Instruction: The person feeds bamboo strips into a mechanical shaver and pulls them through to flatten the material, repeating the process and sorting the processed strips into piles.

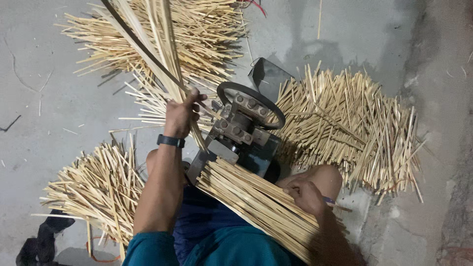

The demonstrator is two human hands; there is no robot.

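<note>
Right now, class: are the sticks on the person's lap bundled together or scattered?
Bundled: the sticks lie side by side in one sheaf under the right hand.

A heap of pale cut splints (359, 133) lies on the grey concrete floor (59, 98) at right. Another heap (202, 34) spreads at the top, a third (98, 189) at lower left. A dark shoe (42, 244) sits beside the third heap.
</note>
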